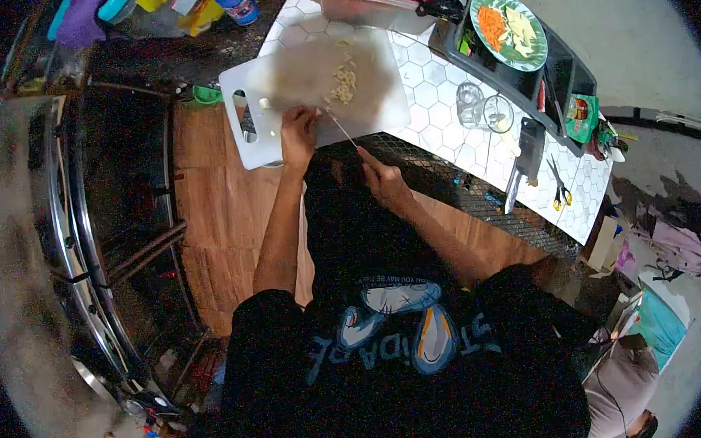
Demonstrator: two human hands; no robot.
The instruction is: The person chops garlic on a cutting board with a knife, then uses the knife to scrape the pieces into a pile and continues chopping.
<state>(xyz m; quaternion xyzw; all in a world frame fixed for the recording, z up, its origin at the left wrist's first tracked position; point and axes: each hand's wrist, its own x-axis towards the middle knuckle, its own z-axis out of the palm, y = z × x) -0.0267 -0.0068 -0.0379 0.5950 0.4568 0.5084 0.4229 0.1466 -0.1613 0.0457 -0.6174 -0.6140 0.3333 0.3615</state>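
One knife (343, 130) in the right hand (386, 181)

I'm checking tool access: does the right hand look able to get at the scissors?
Probably not right now: the right hand holds a knife. The cleaver also lies partly between, though seemingly low enough to reach over to the scissors.

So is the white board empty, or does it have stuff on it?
Not empty: small pale chopped pieces lie in a loose heap on the white board, near the left hand.
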